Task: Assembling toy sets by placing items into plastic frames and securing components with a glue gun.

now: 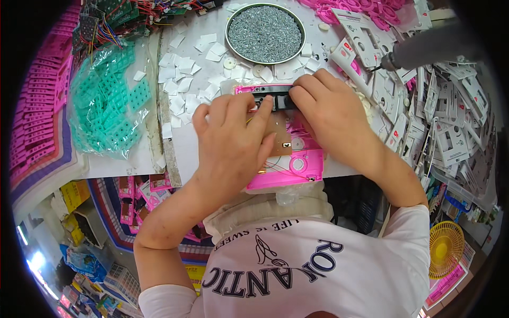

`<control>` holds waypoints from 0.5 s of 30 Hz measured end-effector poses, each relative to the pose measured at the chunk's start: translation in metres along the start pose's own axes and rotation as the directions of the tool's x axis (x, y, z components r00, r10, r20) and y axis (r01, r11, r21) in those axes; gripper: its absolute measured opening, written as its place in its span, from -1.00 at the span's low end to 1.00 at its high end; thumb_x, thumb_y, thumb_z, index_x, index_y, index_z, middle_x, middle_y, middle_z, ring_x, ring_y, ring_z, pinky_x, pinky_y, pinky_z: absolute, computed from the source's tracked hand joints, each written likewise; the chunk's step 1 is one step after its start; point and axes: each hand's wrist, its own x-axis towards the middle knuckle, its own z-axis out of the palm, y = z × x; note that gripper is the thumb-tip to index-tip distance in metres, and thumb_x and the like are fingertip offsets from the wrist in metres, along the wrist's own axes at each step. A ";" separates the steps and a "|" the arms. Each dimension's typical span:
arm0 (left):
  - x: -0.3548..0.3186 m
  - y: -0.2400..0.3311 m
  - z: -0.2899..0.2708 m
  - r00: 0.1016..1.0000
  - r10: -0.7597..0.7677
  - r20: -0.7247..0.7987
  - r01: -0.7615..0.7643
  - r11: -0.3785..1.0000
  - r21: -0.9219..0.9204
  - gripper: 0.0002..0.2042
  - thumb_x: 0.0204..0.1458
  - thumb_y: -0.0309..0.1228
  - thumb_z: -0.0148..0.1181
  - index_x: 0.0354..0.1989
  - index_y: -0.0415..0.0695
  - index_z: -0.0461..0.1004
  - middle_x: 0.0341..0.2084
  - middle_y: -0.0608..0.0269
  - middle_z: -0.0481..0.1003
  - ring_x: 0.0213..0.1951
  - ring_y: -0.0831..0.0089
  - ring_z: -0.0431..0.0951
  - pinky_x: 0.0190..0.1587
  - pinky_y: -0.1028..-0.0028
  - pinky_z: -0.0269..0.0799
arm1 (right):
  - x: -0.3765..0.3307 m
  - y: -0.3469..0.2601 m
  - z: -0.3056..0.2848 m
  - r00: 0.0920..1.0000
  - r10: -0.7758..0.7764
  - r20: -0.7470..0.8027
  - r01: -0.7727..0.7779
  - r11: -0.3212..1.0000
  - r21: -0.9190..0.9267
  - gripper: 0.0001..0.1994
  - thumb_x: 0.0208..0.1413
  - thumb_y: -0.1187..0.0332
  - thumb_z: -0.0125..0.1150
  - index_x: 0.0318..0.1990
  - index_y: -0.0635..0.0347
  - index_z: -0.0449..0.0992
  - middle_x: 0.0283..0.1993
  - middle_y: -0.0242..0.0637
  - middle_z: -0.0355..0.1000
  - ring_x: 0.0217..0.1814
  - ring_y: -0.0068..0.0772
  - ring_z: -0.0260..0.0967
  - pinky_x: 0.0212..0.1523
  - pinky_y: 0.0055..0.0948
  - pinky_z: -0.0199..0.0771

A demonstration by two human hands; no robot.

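Note:
A bright pink plastic housing [260,180] lies open at the table's near edge, in front of me. Inside it sit a brown circuit board [277,132], thin wires and a round part. Across the housing's far end runs a black plastic part [283,102]. My left hand [230,135] is curled over the left side of the housing, its index fingertip pressing on the black part. From the right, my right hand [334,111] grips the black part's right end with bent fingers; its thumb is mostly hidden.
A round tin of small screws [265,34] stands beyond the housing, among scattered white paper pieces [177,71]. At upper right hangs a dark powered screwdriver [419,50] above white printed panels [450,140]. A clear bag of green pieces [108,100] and stacked pink parts [40,90] lie left.

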 end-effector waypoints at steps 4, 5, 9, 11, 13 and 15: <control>0.028 -0.045 -0.005 0.980 -0.048 0.192 0.116 0.924 -0.363 -0.73 -0.03 -0.30 0.39 -0.16 -0.09 0.64 -0.21 0.23 0.52 -0.10 0.25 0.50 0.07 0.14 0.23 | 0.002 -0.021 -0.058 0.997 -0.049 0.057 0.031 0.955 0.294 -0.60 -0.13 0.45 0.40 -0.06 0.24 0.51 -0.08 -0.16 0.51 -0.22 -0.10 0.46 -0.12 -0.25 0.50; 0.046 -0.061 0.000 0.952 -0.128 0.276 0.260 0.814 -0.519 -0.80 -0.03 -0.29 0.39 -0.26 -0.09 0.65 -0.26 0.24 0.55 -0.11 0.27 0.52 0.05 0.14 0.25 | 0.003 -0.027 -0.072 0.997 -0.078 0.017 0.065 0.920 0.387 -0.59 -0.09 0.43 0.38 -0.02 0.24 0.48 -0.08 -0.17 0.50 -0.21 -0.13 0.45 -0.12 -0.26 0.50; 0.110 -0.094 0.048 0.989 0.047 -0.143 -0.034 0.995 0.092 -0.85 -0.03 -0.24 0.34 -0.33 0.01 0.68 -0.33 0.27 0.59 -0.15 0.22 0.53 0.03 0.05 0.22 | 0.024 -0.028 -0.088 0.977 -0.143 -0.155 0.211 0.694 0.688 -0.53 0.06 0.34 0.29 0.13 0.25 0.39 -0.11 -0.20 0.47 -0.20 -0.23 0.44 -0.12 -0.30 0.49; 0.121 -0.095 0.055 0.998 0.046 -0.040 -0.044 0.998 0.054 -0.85 0.01 -0.24 0.29 -0.34 0.01 0.67 -0.34 0.27 0.60 -0.16 0.20 0.54 0.04 0.02 0.20 | 0.039 -0.015 -0.085 0.962 -0.166 -0.217 0.272 0.501 0.821 -0.50 0.13 0.29 0.25 0.20 0.25 0.34 -0.13 -0.21 0.46 -0.19 -0.28 0.44 -0.12 -0.33 0.48; 0.129 -0.090 0.060 0.997 0.067 -0.028 -0.066 0.997 0.045 -0.85 0.04 -0.25 0.23 -0.35 0.01 0.67 -0.35 0.27 0.61 -0.17 0.20 0.54 0.04 0.02 0.19 | 0.057 0.001 -0.091 0.948 -0.199 -0.247 0.298 0.295 0.908 -0.47 0.21 0.24 0.20 0.28 0.25 0.29 -0.14 -0.22 0.44 -0.19 -0.34 0.43 -0.12 -0.35 0.48; 0.127 -0.090 0.058 0.992 0.070 -0.107 -0.059 0.993 0.104 -0.84 0.07 -0.27 0.18 -0.37 0.01 0.66 -0.35 0.28 0.61 -0.18 0.21 0.54 0.04 0.03 0.19 | 0.079 0.015 -0.099 0.945 -0.260 -0.200 0.232 0.100 0.968 -0.43 0.28 0.20 0.16 0.36 0.26 0.24 -0.16 -0.24 0.43 -0.18 -0.39 0.43 -0.13 -0.37 0.47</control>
